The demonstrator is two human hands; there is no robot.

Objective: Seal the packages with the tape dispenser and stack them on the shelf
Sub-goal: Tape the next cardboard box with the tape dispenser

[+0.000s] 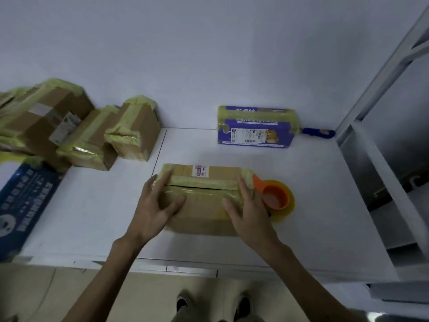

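Brown cardboard box [204,205], yellow-taped, under both palms: left hand [157,205] and right hand [250,210] lie flat, fingers spread. Round orange-and-yellow tape dispenser [277,199] — just outside right hand.

The person has bare forearms [104,275] and dark shoes [184,303].

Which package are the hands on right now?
The brown box nearest the person, beside the orange tape dispenser: left hand and right hand rest on it. The others lie untouched.

Both hands press flat on the cardboard box [204,198]: left hand [155,205], right hand [249,211]; the tape dispenser [277,199] touches the box's right end.
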